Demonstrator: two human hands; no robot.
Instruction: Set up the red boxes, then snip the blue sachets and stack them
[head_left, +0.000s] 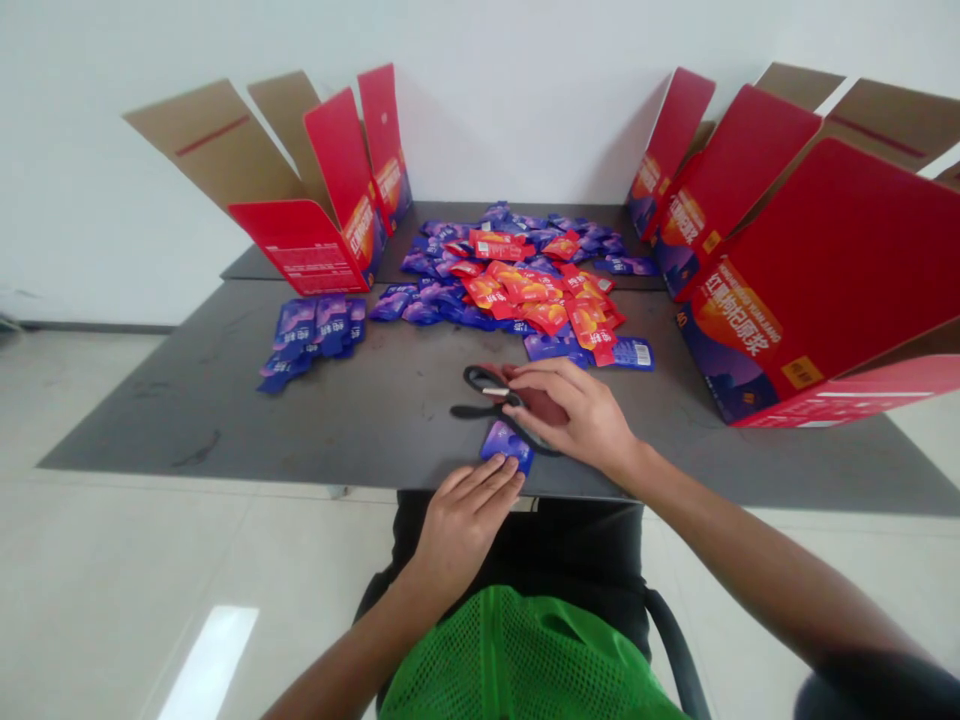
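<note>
My right hand (576, 410) rests on a pair of black-handled scissors (480, 392) lying near the front edge of the dark grey table (360, 410), fingers laid over them. My left hand (465, 515) hovers at the table's front edge, fingers together and stretched out, its fingertips touching a small purple packet (507, 443) that lies flat by the scissors. A red packet seems to lie under my right palm, mostly hidden.
A heap of red and purple packets (525, 275) covers the table's middle and back. A smaller stack of purple packets (311, 335) lies at the left. Open red cardboard boxes stand at the back left (330, 210) and right (780, 290). A green mesh bag (517, 660) sits on my lap.
</note>
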